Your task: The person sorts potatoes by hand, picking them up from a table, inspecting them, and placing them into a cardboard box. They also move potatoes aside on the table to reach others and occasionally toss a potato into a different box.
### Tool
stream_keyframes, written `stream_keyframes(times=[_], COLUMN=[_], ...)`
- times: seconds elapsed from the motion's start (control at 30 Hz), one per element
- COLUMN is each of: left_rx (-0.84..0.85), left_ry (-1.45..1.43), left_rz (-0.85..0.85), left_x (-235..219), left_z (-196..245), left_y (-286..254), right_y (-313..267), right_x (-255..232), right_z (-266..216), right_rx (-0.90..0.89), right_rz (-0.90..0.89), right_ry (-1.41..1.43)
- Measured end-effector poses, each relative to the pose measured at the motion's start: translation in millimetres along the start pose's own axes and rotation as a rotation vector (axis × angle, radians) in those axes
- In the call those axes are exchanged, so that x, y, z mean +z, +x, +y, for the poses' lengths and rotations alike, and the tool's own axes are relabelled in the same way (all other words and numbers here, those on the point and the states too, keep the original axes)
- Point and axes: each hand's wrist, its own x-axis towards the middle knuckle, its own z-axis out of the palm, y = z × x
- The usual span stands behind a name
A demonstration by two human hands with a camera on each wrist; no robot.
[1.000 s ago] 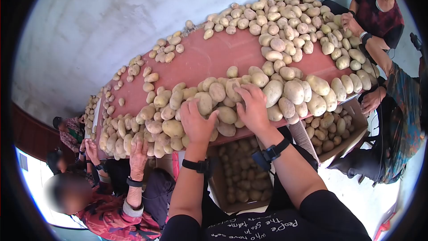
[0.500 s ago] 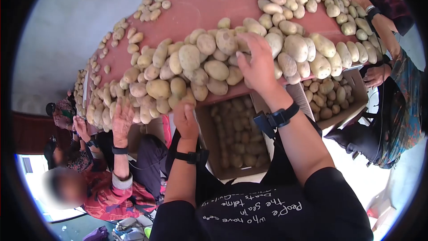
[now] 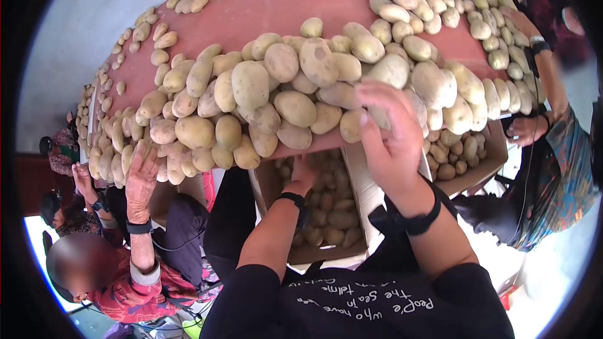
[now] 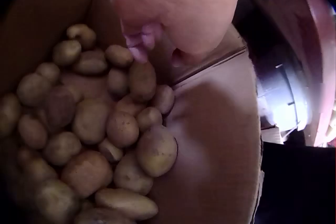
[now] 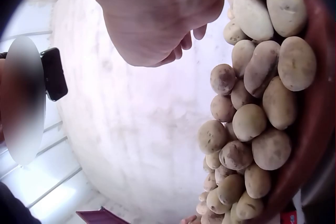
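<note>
**Two hands at the potato pile, one on the heap, one down in the box**

Dozens of potatoes lie heaped along the near edge of the red tabletop, with more strung along its far and side edges. The right hand is raised at the front of the heap, fingers spread and only loosely bent, fingertips touching the potatoes at the edge; the head view shows nothing closed inside it, and the right wrist view shows the fingers hanging free beside the pile. The left hand is lowered below the tabletop edge into an open cardboard box that stands just under it. From the left wrist camera its fingers sit just above the potatoes filling the box, lightly curled, with nothing visibly held.

A second cardboard box of potatoes sits to the right, touching the first. To the left, another person's hand rests on the heap's edge, a black band on the wrist. At the right, one more person in a patterned top reaches toward the pile.
</note>
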Motion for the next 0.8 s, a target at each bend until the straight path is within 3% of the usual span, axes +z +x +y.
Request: stream_keyframes(times=[0.1,0.2,0.53,0.8], left_rx=[0.088,0.042,-0.172,-0.312], left_ry=[0.305,0.384,0.267,-0.040], left_rz=[-0.054,-0.105,-0.205,-0.130], left_x=[19,34,51,48], left_z=[15,22,47,39], left_y=[31,39,65,59], right_y=[-2,-5,-6,-10], right_x=[-6,-11,-15,-3], right_z=[-12,-12,-16,-13], right_rx=[0.080,0.046,0.183,0.140], right_rz=[-0.098,-0.135,-0.182,-0.187], right_ry=[0.052,0.059,0.128,0.112])
